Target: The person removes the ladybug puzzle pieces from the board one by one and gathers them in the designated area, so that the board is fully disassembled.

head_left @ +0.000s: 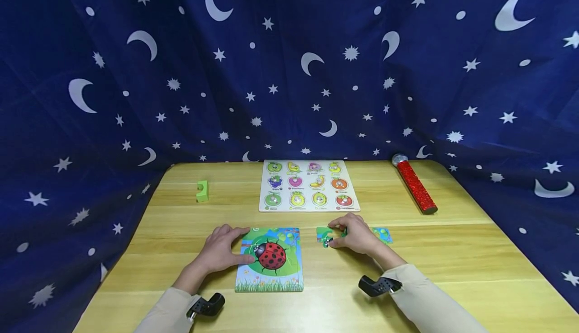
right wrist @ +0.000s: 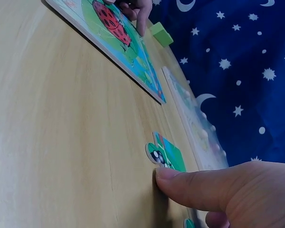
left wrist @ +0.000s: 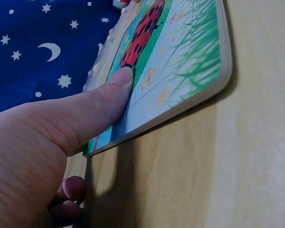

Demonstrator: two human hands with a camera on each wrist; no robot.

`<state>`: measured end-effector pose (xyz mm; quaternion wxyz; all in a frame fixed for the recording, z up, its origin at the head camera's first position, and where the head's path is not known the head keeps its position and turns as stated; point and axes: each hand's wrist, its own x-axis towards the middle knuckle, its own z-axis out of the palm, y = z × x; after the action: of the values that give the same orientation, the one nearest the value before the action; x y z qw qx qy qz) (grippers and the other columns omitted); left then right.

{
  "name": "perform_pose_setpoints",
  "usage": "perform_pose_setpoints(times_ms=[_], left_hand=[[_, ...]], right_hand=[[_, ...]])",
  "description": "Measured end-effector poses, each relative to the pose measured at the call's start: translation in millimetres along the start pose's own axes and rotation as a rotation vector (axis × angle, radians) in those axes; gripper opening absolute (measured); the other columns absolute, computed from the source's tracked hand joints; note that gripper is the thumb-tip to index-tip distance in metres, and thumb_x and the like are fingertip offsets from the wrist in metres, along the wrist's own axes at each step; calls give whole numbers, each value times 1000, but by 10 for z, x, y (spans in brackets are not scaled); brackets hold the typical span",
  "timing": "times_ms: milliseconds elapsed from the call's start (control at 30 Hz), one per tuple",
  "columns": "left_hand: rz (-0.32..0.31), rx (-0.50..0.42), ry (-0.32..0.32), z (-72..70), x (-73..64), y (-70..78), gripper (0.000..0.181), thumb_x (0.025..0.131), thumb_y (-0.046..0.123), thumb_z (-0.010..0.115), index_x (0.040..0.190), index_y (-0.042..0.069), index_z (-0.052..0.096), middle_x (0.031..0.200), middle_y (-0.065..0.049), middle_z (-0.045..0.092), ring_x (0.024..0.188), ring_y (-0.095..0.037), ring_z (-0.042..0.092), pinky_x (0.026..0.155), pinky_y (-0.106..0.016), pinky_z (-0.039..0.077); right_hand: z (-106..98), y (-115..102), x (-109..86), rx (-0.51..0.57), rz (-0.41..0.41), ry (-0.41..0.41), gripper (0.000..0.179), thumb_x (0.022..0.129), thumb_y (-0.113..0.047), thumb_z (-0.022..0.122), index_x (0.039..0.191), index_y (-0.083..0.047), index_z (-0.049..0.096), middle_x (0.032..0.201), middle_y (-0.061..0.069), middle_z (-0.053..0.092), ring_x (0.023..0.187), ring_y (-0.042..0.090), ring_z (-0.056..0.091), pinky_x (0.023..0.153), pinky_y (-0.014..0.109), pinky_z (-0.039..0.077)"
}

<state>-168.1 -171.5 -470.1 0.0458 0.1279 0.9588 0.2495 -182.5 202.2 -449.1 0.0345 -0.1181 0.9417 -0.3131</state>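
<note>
The ladybug puzzle board [head_left: 272, 255] lies on the table, its picture facing up. My left hand [head_left: 220, 251] spans its left side, thumb resting on the face near the ladybug's head and index finger at the upper left corner. In the left wrist view the thumb [left wrist: 97, 102] lies straight across the board's edge. To the right, my right hand [head_left: 355, 233] pinches a green and blue puzzle piece [head_left: 323, 234] low at the table, thumb [right wrist: 199, 187] against the part showing the ladybug's eye. Another puzzle piece [head_left: 383, 234] lies partly behind this hand.
A fruit peg puzzle [head_left: 307, 186] lies at the back middle of the wooden table [head_left: 226, 192]. A red glittery toy microphone [head_left: 415, 184] lies at back right, a green notched block [head_left: 202, 191] at back left. A starry blue curtain [head_left: 280, 62] hangs behind.
</note>
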Motion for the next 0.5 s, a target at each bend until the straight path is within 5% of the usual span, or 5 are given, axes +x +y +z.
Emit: perform_pose_setpoints(times_ms=[500], left_hand=[[-1, -12, -7, -42, -32, 53, 84, 65, 57, 85, 135, 17, 60, 94, 0, 49, 91, -17, 41, 80, -34, 33]], right_hand=[[-21, 15, -15, 17, 7, -13, 40, 74, -18, 85, 110, -8, 74, 91, 4, 56, 88, 18, 44, 79, 32, 33]])
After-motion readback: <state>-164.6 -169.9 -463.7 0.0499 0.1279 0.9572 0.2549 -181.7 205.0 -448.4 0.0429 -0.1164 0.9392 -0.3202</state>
